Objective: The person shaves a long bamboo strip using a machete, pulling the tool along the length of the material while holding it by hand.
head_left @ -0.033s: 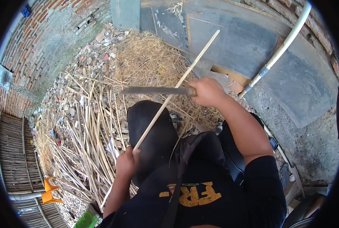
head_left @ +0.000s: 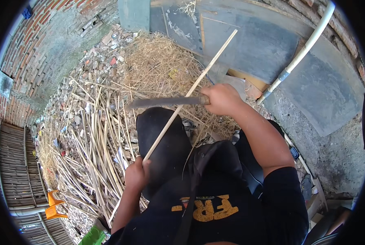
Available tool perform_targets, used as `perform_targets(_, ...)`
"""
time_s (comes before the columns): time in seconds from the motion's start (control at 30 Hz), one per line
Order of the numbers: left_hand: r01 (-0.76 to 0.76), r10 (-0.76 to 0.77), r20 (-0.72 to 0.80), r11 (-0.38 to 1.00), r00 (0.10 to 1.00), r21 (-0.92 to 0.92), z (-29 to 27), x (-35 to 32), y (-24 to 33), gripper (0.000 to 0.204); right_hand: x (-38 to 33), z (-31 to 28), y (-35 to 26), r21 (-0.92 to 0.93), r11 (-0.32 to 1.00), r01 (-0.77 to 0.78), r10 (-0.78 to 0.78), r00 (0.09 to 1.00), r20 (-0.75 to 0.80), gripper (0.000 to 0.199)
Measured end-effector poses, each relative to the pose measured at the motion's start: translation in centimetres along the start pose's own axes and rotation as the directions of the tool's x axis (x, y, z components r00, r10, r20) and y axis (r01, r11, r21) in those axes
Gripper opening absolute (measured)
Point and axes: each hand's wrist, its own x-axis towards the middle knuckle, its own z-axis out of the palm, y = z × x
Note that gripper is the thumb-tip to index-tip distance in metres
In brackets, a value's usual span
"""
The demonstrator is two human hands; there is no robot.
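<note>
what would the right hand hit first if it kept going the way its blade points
The right hand aims its long blade toward the person's left. The blade already crosses the thin bamboo stick, so that comes first; beyond lie loose bamboo strips. Depth is unclear.

Black short-sleeved shirt with yellow lettering, dark trousers, perhaps a dark strap across the chest.
</note>
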Motion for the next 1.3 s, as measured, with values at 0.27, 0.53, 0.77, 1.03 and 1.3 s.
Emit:
perform_targets(0.27, -0.041, 0.036, -0.060, 0.997, 0.998, -0.073, 0.9, 0.4, 0.5, 0.031, 1.1, 0.4, 1.5, 0.100, 0.990, -0.099, 0.106, 0.992, -0.065, 0.019)
perform_targets(0.53, -0.019, 0.022, 0.055, 0.998, 0.998, -0.060, -0.9, 0.1, 0.6, 0.032, 1.0, 0.5, 0.1, -0.073, 0.997, 0.029, -0.023, 0.997, 0.073, 0.023)
perform_targets(0.77, -0.044, 0.047, 0.017, 0.985, 0.999, -0.167, -0.6, -0.6, 1.0, 0.045, -0.3, -1.5, 0.8, -0.044, 0.998, 0.045, -0.042, 0.997, 0.069, 0.023)
perform_targets(1.03, -0.010, 0.016, 0.023, 0.970, 1.000, -0.244, 0.3, -0.6, 0.8, 0.034, 0.5, -0.1, 1.4, -0.019, 0.990, 0.138, -0.133, 0.979, 0.152, 0.031)
perform_targets(1.3, -0.003, 0.005, 0.016, 0.992, 1.000, -0.127, 0.1, -0.6, 0.9, 0.032, 1.0, 0.5, 2.1, 0.165, 0.985, -0.044, 0.030, 0.996, 0.086, 0.029)
